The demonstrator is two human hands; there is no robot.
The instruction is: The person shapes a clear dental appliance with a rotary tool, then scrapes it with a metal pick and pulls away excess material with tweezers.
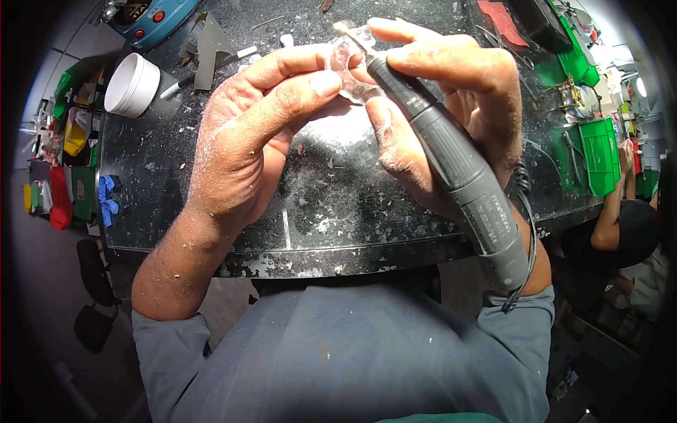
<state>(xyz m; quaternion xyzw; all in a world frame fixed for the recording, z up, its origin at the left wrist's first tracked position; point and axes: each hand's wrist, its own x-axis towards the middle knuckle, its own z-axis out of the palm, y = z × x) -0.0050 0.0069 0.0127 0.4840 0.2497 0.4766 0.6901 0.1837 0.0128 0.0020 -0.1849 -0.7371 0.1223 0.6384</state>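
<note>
My left hand [250, 130] pinches a clear, U-shaped dental splint [340, 55] between thumb and fingers. My right hand [469, 77] is closed round a black rotary handpiece [462, 155], its cable trailing down past the wrist. The handpiece's pale bur tip [343, 28] lies at the far edge of the splint; whether it touches cannot be made out. My right thumb is close to the near end of the splint. White dust coats both hands, and a pile of white powder [342, 130] lies on the bench below.
A white tub [132, 84] stands on the dark bench [310, 190] at left, near a white-capped pen [171, 90] and a blue machine [151, 21]. Green bins [599, 155] line the right side. Another person [613, 233] sits at far right.
</note>
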